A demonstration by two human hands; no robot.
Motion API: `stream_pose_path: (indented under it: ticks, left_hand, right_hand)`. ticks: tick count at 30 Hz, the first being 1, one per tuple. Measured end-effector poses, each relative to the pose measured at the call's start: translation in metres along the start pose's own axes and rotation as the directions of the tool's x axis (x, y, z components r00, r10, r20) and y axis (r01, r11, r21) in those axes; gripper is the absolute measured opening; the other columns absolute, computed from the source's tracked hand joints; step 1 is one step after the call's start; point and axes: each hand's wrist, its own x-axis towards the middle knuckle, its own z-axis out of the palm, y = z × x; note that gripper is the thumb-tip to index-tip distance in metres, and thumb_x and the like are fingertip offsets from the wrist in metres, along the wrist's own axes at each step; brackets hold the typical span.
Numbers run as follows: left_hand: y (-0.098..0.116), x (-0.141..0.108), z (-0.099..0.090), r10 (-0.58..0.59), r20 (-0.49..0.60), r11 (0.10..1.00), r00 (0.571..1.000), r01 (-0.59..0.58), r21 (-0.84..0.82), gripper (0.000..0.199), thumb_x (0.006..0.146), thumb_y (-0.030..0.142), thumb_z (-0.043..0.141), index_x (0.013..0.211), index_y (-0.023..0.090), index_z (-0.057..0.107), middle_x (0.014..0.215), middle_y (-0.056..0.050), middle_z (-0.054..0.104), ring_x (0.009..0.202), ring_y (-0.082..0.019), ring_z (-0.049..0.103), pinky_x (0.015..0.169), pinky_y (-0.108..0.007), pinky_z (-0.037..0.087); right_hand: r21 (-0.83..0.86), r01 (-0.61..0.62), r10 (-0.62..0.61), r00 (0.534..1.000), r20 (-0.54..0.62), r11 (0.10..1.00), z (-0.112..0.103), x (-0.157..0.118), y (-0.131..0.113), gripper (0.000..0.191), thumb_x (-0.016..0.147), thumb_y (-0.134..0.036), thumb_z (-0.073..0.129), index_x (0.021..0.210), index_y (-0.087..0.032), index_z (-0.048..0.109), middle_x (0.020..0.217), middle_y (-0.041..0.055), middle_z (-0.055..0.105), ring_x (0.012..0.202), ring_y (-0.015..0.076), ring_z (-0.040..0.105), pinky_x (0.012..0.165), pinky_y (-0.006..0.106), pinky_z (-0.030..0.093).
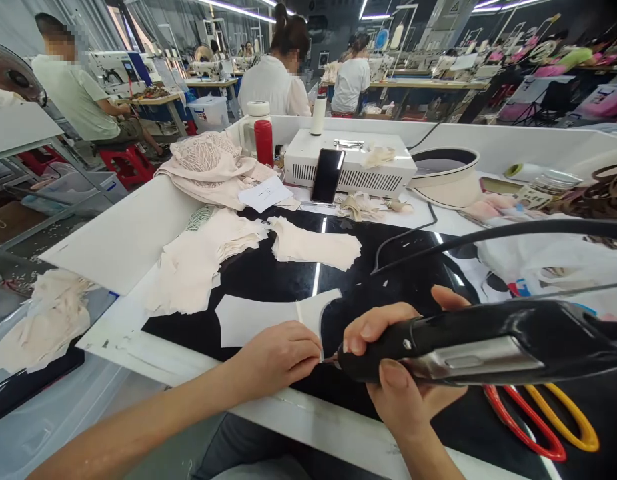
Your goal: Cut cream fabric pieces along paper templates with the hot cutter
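Observation:
My right hand [403,360] grips a black corded hand tool [473,333] with a metal lever on its side. Its thin tip points left at the edge of a flat white cut-out piece [258,320], which could be fabric or card. Closed in a pinch, my left hand [288,353] holds that piece's right end down on the glossy black board [368,300]. A narrow cream strip [300,312] crosses the piece just above my left fingers. Behind lie a stack of cream fabric pieces [188,267] and a smaller stack [315,245].
Red-and-yellow-handled scissors [531,420] lie right of my right forearm. A cable [513,233] arches over the board's right side. At the back stand a vented white box [351,160], a phone [328,175] and a red bottle [263,143]. Several people sit at sewing machines beyond.

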Motion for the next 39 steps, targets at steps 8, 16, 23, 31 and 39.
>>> stream_pose_path:
  ticks: [8,16,23,31,39]
  left_hand:
    - [-0.003,-0.002,0.003,0.006,-0.003,1.0,1.0,-0.006,-0.001,0.014,0.105,0.018,0.058,0.102,0.017,0.071,0.105,-0.006,0.074,0.1,-0.018,0.07,0.093,-0.03,0.058]
    - [0.0,0.003,-0.006,-0.031,-0.071,0.997,0.997,0.036,0.065,0.025,0.11,0.018,0.045,0.106,0.016,0.07,0.108,-0.007,0.074,0.104,-0.018,0.067,0.1,-0.033,0.056]
    - [-0.001,0.003,-0.004,-0.086,0.0,0.992,0.996,0.086,0.096,0.013,0.098,0.03,0.073,0.101,0.018,0.067,0.108,-0.005,0.071,0.106,-0.021,0.065,0.103,-0.036,0.053]
    - [-0.001,0.006,0.001,0.008,-0.045,0.982,0.999,0.0,0.191,0.005,0.098,0.015,0.067,0.101,0.016,0.064,0.108,-0.006,0.069,0.107,-0.021,0.064,0.105,-0.035,0.053]
    - [-0.007,0.001,0.008,0.146,0.026,0.954,0.989,-0.148,0.261,0.019,0.102,0.002,0.049,0.101,0.017,0.062,0.099,-0.005,0.069,0.094,-0.017,0.065,0.099,-0.032,0.054]
  right_hand:
    - [-0.018,-0.007,0.007,1.0,0.0,1.0,0.0,-0.003,0.003,0.058,0.093,-0.027,0.075,0.143,-0.031,0.046,0.085,-0.001,0.064,0.061,0.0171,0.061,0.057,0.034,0.057]
    - [0.003,0.025,-0.025,0.999,0.02,1.0,0.0,-0.005,0.003,0.06,0.092,-0.023,0.074,0.145,-0.028,0.046,0.086,0.0004,0.064,0.061,0.0182,0.06,0.054,0.035,0.056]
    - [-0.163,0.012,-0.002,0.998,0.06,0.986,0.0,-0.008,-0.003,0.057,0.098,-0.038,0.067,0.147,-0.033,0.038,0.081,-0.0024,0.057,0.059,0.0191,0.058,0.053,0.036,0.054]
    - [-0.018,0.018,-0.018,1.0,0.005,1.0,0.0,-0.011,-0.001,0.06,0.092,-0.027,0.074,0.145,-0.029,0.045,0.085,0.0004,0.063,0.061,0.0199,0.057,0.053,0.038,0.054]
    - [-0.013,0.007,-0.007,1.0,0.0,1.0,0.0,-0.011,-0.002,0.059,0.092,-0.027,0.076,0.143,-0.029,0.046,0.085,0.0001,0.065,0.062,0.0197,0.059,0.053,0.038,0.053]
